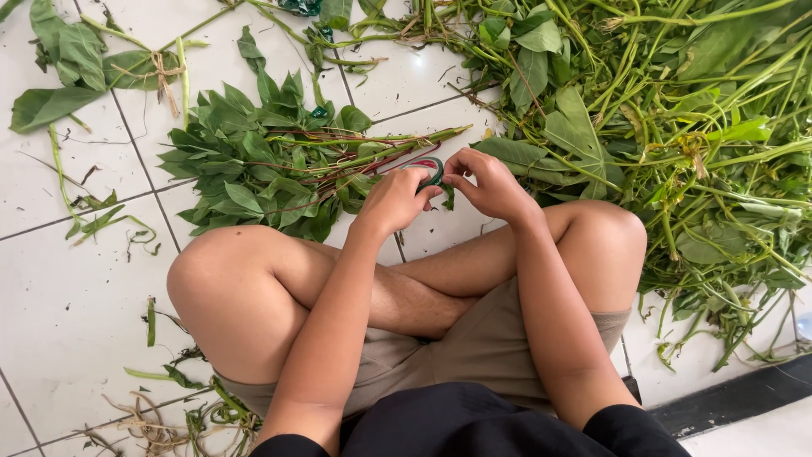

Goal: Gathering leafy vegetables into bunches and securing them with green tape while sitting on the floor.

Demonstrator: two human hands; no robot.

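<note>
Green, a small rubber band [432, 173] is pinched between the two hands, stretched as a loop from the fingers [420, 193] of the left hand [394, 200] to those of the right hand [487, 184]. Both sets of fingers are closed narrowly on it, the band lying at the fingertips, not in the palms. A bundle of leafy stems [279, 165] is laid on the white tiled floor [68, 288] at about 10 o'clock from the hands, its stalk ends just beside the band. A large heap of greens [677, 110] is spread at 2 o'clock.
</note>
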